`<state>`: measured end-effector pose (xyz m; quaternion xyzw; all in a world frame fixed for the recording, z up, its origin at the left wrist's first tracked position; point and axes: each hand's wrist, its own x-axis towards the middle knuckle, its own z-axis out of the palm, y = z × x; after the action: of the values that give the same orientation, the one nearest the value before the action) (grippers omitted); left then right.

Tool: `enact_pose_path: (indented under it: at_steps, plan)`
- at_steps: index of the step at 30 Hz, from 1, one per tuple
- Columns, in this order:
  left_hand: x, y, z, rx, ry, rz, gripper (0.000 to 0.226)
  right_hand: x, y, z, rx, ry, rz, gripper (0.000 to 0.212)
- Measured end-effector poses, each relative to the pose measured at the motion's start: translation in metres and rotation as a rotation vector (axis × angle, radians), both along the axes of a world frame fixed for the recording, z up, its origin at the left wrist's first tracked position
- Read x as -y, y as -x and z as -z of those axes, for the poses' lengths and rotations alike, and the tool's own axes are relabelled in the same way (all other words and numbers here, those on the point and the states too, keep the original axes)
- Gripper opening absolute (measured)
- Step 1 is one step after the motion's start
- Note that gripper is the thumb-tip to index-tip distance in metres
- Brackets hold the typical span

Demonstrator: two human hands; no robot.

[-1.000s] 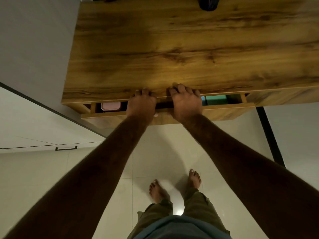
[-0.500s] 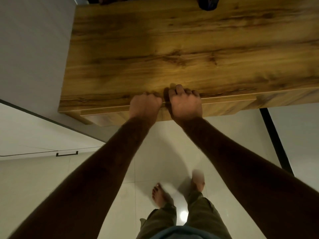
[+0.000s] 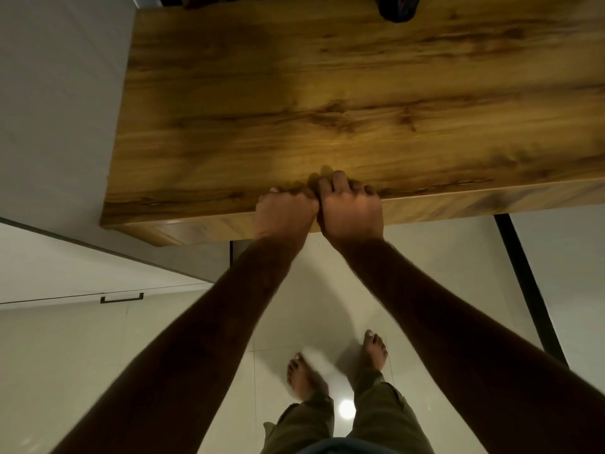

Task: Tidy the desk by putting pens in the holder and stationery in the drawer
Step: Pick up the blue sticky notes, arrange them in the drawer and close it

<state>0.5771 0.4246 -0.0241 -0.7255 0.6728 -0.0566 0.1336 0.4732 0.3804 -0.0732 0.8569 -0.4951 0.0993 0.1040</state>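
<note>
The drawer (image 3: 458, 204) lies closed under the desk (image 3: 327, 93) top, its front running left to right straight ahead of both hands and equally near each. The left hand (image 3: 284, 214) and right hand (image 3: 350, 211) touch side by side at its middle. The right's fingers curl over the desk lip, the left's are tucked from sight, and both arms reach out nearly straight

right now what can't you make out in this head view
Drawer contents: hidden, since the drawer front sits closed under the desk top.
Dark object at the desk's far edge: cut off by the top of the frame.
Left hand and right hand: the fingers curl over the desk's near edge, so any grip is hidden.
Left foot: motion-blurred.
</note>
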Motion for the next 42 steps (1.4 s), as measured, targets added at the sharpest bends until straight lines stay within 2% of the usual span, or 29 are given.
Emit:
enact_pose_path:
  at_steps: [6,11,18,21,23,25,31,42]
  plan:
    - [0.001,0.0,0.006,0.013,-0.03,-0.05,0.012,0.003,0.004,0.0,-0.08,0.018,-0.045,0.026]
    - [-0.003,-0.001,0.002,0.045,-0.01,0.002,0.017,0.0,0.001,-0.022,-0.107,-0.103,-0.043,0.03]
    - [-0.016,-0.001,-0.006,-0.045,-0.042,-0.106,0.039,-0.01,0.024,-0.055,-0.13,-0.349,-0.085,0.057]
    - [-0.022,0.002,-0.007,-0.099,-0.039,-0.172,0.062,-0.013,0.032,-0.06,-0.117,-0.424,-0.07,0.076]
    - [-0.021,0.008,-0.01,-0.141,0.019,-0.149,0.079,-0.013,0.04,-0.065,-0.091,-0.403,-0.067,0.085]
    - [-0.016,0.018,-0.021,-0.186,0.07,-0.125,0.086,-0.007,0.049,-0.074,-0.063,-0.371,-0.049,0.089]
    - [0.012,0.042,-0.052,-0.288,0.152,-0.145,0.086,0.029,0.085,-0.105,0.008,-0.348,0.019,0.099]
    - [0.099,0.107,-0.095,-0.341,0.252,-0.177,0.09,0.119,0.164,-0.15,0.101,-0.278,0.01,0.089]
